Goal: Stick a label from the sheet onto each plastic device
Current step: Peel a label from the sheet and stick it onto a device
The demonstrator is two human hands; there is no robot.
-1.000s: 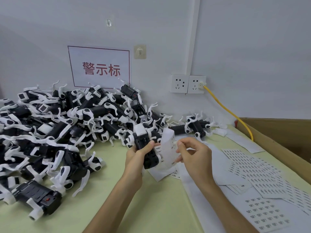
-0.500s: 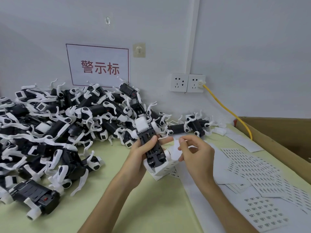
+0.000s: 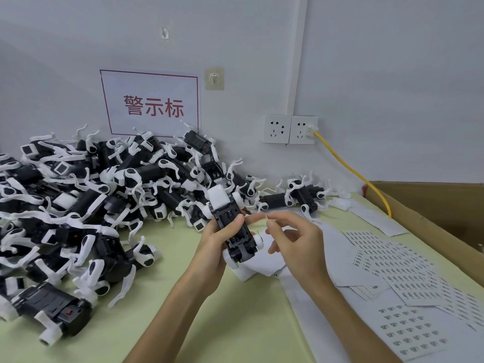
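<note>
My left hand [image 3: 214, 239] grips a black-and-white plastic device [image 3: 231, 221], held above the table with its black underside facing me. My right hand [image 3: 293, 239] is just right of it, thumb and forefinger pinching a tiny white label [image 3: 266, 218] close to the device. A white label sheet [image 3: 264, 260] lies under both hands. More label sheets [image 3: 408, 328] with rows of small dark labels are spread over the table on the right.
A big heap of black-and-white devices [image 3: 99, 195] fills the left and back of the green table [image 3: 199, 323]. One device [image 3: 303, 196] lies apart near the wall. A cardboard box [image 3: 440, 213] stands at right; a yellow cable [image 3: 351, 169] runs from the wall sockets [image 3: 289, 129].
The label sheet that my left hand held against the device has dropped to the table. The device has tilted its underside toward me, and my right hand has risen with a peeled label.
</note>
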